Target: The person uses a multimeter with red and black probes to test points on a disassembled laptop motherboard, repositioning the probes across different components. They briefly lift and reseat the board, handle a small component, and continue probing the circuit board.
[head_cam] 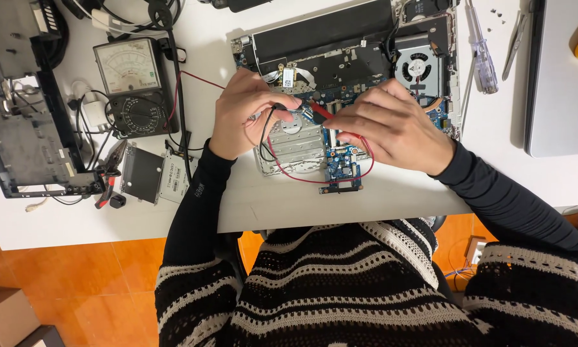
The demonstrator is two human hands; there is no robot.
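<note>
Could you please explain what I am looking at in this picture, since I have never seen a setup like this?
This is one view from a camera worn on a person's head, looking down at their own two hands over a white table. An opened laptop lies there with its circuit boards and fan exposed. The left hand holds a black probe and the right hand a red probe, both tips on the board. Their wires run to an analog meter on the left. Nearby lie a drive, a black plastic casing, a screwdriver and tweezers.
</note>
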